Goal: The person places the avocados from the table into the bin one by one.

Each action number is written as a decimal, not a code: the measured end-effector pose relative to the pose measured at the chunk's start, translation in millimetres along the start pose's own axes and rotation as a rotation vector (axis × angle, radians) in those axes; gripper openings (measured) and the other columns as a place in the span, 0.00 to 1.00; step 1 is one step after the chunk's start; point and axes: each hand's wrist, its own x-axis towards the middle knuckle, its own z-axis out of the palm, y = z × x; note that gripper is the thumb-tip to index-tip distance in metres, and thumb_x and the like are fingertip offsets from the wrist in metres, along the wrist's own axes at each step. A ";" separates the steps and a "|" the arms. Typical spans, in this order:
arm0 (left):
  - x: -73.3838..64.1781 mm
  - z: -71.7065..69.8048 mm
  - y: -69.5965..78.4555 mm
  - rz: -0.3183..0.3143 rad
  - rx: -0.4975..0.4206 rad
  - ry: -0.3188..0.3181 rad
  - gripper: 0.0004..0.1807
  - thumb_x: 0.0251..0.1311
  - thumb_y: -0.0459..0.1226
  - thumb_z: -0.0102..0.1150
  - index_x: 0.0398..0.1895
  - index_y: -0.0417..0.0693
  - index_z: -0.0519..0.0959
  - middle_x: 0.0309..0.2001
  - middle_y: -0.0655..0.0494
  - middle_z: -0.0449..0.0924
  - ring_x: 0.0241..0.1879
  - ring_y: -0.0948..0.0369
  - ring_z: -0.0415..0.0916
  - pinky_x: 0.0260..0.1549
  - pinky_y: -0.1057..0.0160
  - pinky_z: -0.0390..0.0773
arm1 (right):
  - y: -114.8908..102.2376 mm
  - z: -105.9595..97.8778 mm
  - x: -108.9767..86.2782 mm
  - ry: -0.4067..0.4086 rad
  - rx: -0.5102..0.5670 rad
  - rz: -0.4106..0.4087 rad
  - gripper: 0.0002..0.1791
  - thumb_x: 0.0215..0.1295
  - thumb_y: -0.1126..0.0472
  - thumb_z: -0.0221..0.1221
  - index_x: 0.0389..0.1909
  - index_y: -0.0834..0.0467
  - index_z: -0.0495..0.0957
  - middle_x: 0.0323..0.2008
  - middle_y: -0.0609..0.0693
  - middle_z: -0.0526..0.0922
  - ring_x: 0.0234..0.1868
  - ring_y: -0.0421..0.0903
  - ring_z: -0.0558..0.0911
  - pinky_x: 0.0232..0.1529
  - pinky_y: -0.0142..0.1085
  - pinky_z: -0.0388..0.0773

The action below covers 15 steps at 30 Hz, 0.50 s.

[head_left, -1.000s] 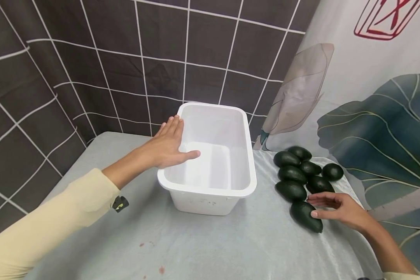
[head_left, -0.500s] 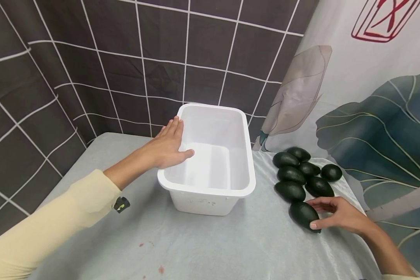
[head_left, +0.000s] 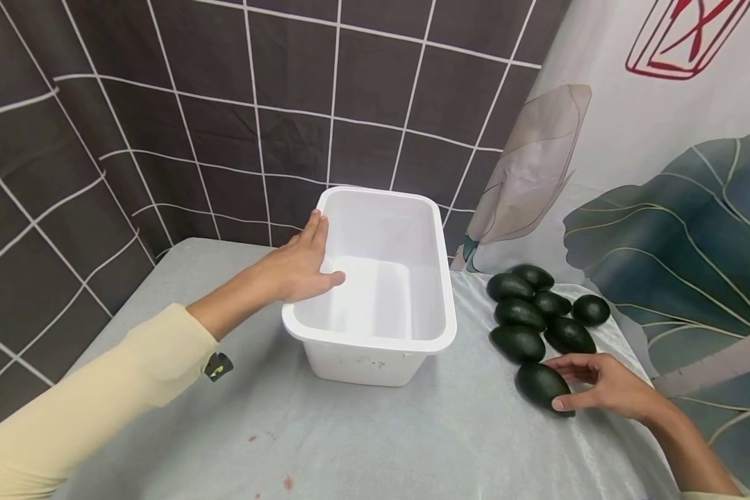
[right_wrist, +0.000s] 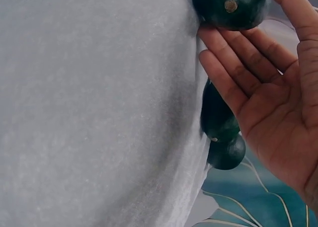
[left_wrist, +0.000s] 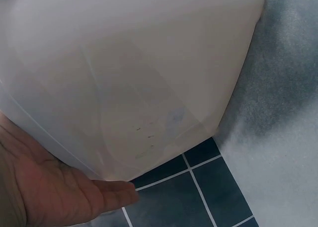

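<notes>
In the head view a white plastic tub (head_left: 369,344) stands upright on the cloth-covered table, with nothing inside it. My left hand (head_left: 296,267) rests at its left rim, fingers straight and thumb reaching over the inside. The left wrist view shows the left fingers (left_wrist: 117,193) extended against the outer wall. At the right, my right hand (head_left: 606,385) holds the nearest avocado (head_left: 540,385), a dark green one, between thumb and fingers; it lies on the table. From below, the right wrist view shows this avocado's stem end (right_wrist: 230,6) between the thumb and fingertips.
Several other dark green avocados (head_left: 519,342) lie grouped behind the held one, near the table's right edge. A dark curtain with white grid lines (head_left: 287,90) hangs behind the tub. A leaf-patterned curtain (head_left: 681,229) hangs at the right. The table (head_left: 375,444) has small reddish stains.
My right thumb and fingers have closed in around the nearest avocado, which has turned slightly. The left hand stays at the tub's rim, its thumb drawn back a little.
</notes>
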 end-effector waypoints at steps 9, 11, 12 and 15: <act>-0.6 0.2 0.8 -0.008 -0.008 0.005 0.60 0.80 0.59 0.52 0.93 0.36 0.29 0.93 0.38 0.19 0.89 0.32 0.56 0.83 0.34 0.70 | -1.7 -1.7 1.3 -0.023 0.051 -0.052 0.31 0.64 0.64 0.80 0.66 0.68 0.85 0.55 0.21 0.86 0.56 0.21 0.85 0.53 0.23 0.87; -0.8 0.3 0.5 -0.012 -0.012 0.004 0.60 0.81 0.60 0.50 0.93 0.37 0.28 0.93 0.40 0.18 0.88 0.33 0.60 0.80 0.34 0.74 | -1.7 -1.9 1.7 -0.029 0.061 -0.069 0.30 0.64 0.66 0.79 0.66 0.69 0.84 0.56 0.21 0.87 0.56 0.21 0.85 0.53 0.23 0.86; -1.0 0.2 0.5 -0.012 -0.013 0.003 0.59 0.82 0.61 0.49 0.93 0.37 0.28 0.93 0.40 0.17 0.87 0.33 0.61 0.79 0.34 0.75 | -1.8 -2.1 1.9 -0.031 0.064 -0.075 0.30 0.64 0.66 0.79 0.67 0.69 0.84 0.56 0.21 0.87 0.56 0.21 0.85 0.53 0.23 0.86; -1.0 0.2 0.1 -0.020 -0.018 -0.002 0.58 0.83 0.62 0.45 0.93 0.39 0.27 0.94 0.43 0.16 0.86 0.33 0.63 0.78 0.33 0.75 | -2.9 -3.3 1.8 -0.039 0.068 -0.093 0.30 0.65 0.67 0.78 0.67 0.68 0.84 0.57 0.21 0.87 0.57 0.22 0.86 0.53 0.24 0.86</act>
